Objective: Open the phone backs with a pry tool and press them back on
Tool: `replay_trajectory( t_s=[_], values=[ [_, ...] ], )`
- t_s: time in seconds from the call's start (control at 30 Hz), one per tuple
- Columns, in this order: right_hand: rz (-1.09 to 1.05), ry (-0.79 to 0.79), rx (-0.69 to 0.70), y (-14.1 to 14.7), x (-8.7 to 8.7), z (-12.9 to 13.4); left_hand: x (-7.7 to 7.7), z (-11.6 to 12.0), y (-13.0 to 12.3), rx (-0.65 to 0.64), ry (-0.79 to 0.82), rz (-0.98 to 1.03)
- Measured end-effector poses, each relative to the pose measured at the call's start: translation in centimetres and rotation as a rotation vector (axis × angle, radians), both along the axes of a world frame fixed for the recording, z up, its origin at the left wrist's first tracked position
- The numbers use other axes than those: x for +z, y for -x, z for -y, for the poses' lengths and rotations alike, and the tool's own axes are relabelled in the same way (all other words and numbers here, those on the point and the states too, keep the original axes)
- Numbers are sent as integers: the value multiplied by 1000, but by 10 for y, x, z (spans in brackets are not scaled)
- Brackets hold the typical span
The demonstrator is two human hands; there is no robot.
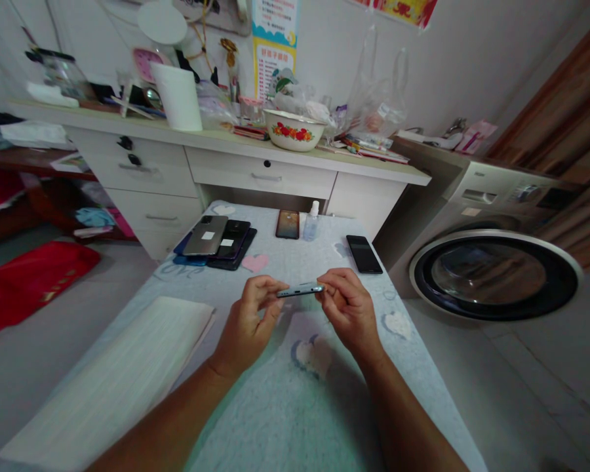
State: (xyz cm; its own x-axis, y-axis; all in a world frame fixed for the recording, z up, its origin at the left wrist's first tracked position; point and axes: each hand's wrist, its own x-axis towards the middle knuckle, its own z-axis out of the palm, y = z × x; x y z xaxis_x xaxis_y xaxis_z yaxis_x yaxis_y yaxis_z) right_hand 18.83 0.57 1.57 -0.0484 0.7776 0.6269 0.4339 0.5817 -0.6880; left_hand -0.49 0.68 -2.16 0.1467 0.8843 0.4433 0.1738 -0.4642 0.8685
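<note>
Above the middle of the cloth-covered table (295, 406) a smartphone (299, 290) is held up nearly edge-on, its port end facing me. My left hand (248, 321) pinches its left end between thumb and fingers. At the opposite end, the fingertips of my right hand (349, 311) close on the phone's corner. A black phone (364, 254) lies flat beyond my right hand. Farther off are a brown phone or case (288, 224) and a clear spray bottle (311, 221). Several phones, a grey one (206, 236) on top, are piled at the far left.
A folded pale cloth or sheet (113, 380) covers the table's left side. Behind stands a white desk (260, 172) bearing a flowered bowl (295, 130) and a white cylinder (177, 97). A washing machine (494, 275) is at right; a red bag (34, 282) lies on the floor at left.
</note>
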Motion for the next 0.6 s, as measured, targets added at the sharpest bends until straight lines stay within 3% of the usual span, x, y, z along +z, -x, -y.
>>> replay_trajectory(
  t_s=[0.17, 0.4, 0.6],
  values=[
    [123, -35, 12, -11, 7, -1, 1, 2, 0, -153, 19, -81],
    [255, -42, 60, -19, 5, -3, 4, -3, 4, -110, -242, -420],
    [409, -74, 64, -12, -1, -3, 4, -2, 0, -101, -304, -548]
  ],
)
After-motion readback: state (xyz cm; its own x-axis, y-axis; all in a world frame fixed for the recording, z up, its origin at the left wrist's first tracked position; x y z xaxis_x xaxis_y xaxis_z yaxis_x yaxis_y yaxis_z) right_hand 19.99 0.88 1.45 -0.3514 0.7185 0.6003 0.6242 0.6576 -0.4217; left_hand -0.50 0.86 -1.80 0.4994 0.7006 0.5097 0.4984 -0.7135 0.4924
